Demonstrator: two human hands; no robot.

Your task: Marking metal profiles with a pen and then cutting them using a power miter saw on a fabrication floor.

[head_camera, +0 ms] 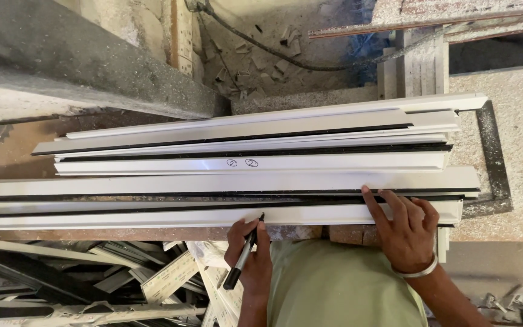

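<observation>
Left hand [246,254] closed around black marker [242,257], tip touching nearest white profile [152,218]. Right hand [404,227] open, fingers flat on same profile, further right. Behind: more white profiles [249,163] stacked side by side on tabletop [516,121]. Scrap offcuts [92,278] lower left.

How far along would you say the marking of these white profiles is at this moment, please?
Done: one white profile in the stack already carries two circled pen marks. In hand: the left hand holds a black marker with its tip at the nearest profile, while the right hand presses on that profile. Left: the other profiles show no marks.
</observation>
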